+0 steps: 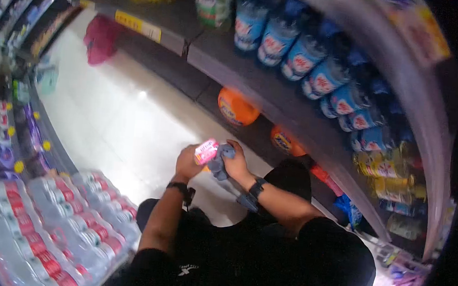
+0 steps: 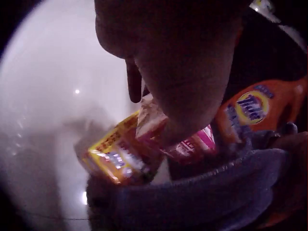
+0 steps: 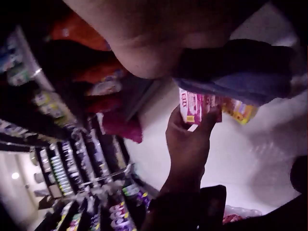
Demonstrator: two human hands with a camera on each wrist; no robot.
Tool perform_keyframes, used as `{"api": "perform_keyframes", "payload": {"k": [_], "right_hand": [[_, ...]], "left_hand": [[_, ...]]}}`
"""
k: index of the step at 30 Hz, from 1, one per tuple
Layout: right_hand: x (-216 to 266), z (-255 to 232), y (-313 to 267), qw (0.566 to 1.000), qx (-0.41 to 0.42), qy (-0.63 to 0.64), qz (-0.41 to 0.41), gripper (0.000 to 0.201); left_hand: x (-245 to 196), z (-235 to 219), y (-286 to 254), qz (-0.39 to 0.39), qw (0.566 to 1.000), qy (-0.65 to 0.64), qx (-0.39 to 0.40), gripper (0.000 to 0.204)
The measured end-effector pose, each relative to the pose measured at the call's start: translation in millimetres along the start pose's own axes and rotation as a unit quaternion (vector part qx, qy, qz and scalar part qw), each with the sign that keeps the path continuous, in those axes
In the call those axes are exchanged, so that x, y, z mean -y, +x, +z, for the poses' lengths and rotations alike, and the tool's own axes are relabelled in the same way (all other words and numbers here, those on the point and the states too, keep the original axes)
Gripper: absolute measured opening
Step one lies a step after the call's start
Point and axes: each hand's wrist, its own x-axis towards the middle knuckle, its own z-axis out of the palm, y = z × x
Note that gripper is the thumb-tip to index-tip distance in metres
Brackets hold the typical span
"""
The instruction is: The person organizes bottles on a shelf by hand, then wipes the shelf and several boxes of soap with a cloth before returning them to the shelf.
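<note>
The left hand (image 1: 188, 162) pinches a pink and white packet (image 1: 206, 151) between thumb and fingers; the right wrist view shows the same packet (image 3: 190, 107) upright against grey-blue cloth (image 3: 226, 82). The right hand (image 1: 236, 164) grips that bunched cloth (image 1: 218, 164) just beside the packet. In the left wrist view, a yellow and orange packet (image 2: 120, 156) lies beneath the left hand (image 2: 178, 62), beside the cloth (image 2: 192, 192). The cloth hides part of both packets.
Shelves of blue-labelled bottles (image 1: 275, 41) run along the right. Orange Tide containers (image 1: 237, 107) sit on the lowest level. Wrapped bottle packs (image 1: 41, 230) stand at lower left, and a pink bag (image 1: 101, 39) lies on the pale floor (image 1: 134, 107) farther off.
</note>
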Motion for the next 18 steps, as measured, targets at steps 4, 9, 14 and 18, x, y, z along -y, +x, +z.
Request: {"api": "perform_keyframes", "payload": {"k": [4,9,14,18], "right_hand": [[127,-56,-20,0.988,-0.050,0.023,-0.146,0.049],[261,-114,-56,0.927,0.006,-0.036,-0.373,0.045],[331,-160,-60,0.851,-0.034,-0.032,-0.523,0.055],[329,-170,-46,0.882,0.034,0.126,-0.453,0.059]], "left_hand": [[-112,-79,9,0.124,0.992,0.013,-0.036,0.057],[-236,-155,-12,0.161,0.957,-0.207,-0.126,0.047],[-291,-197,-12,0.336,0.913,-0.132,-0.188,0.051],[-330,-177,-15,0.379,0.858,-0.263,-0.228,0.089]]}}
